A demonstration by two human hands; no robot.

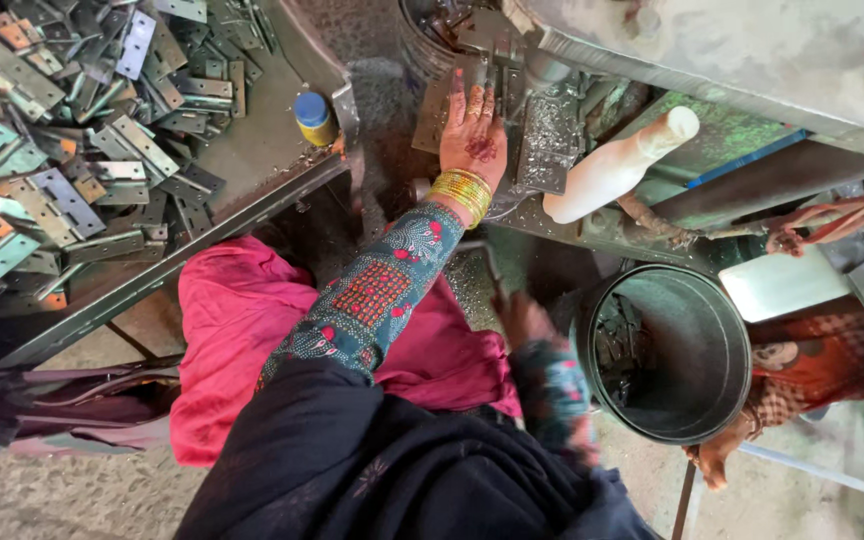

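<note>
My left hand (472,128), with henna marks and yellow bangles at the wrist, lies flat with its fingers stretched out on a grey metal plate (434,112) at the machine's work area (542,140). Its fingertips reach a small metal part by the tooling. My right hand (526,322) is motion-blurred, low down beside the rim of a round metal bucket (697,300); whether it holds anything is unclear. The bucket has several dark metal pieces (620,345) in it.
A tray (252,185) on the left holds a heap of several metal hinges (62,150) and a small yellow bottle with a blue cap (314,117). A white lever handle (617,165) juts from the machine. Another person's foot (717,455) shows at the right.
</note>
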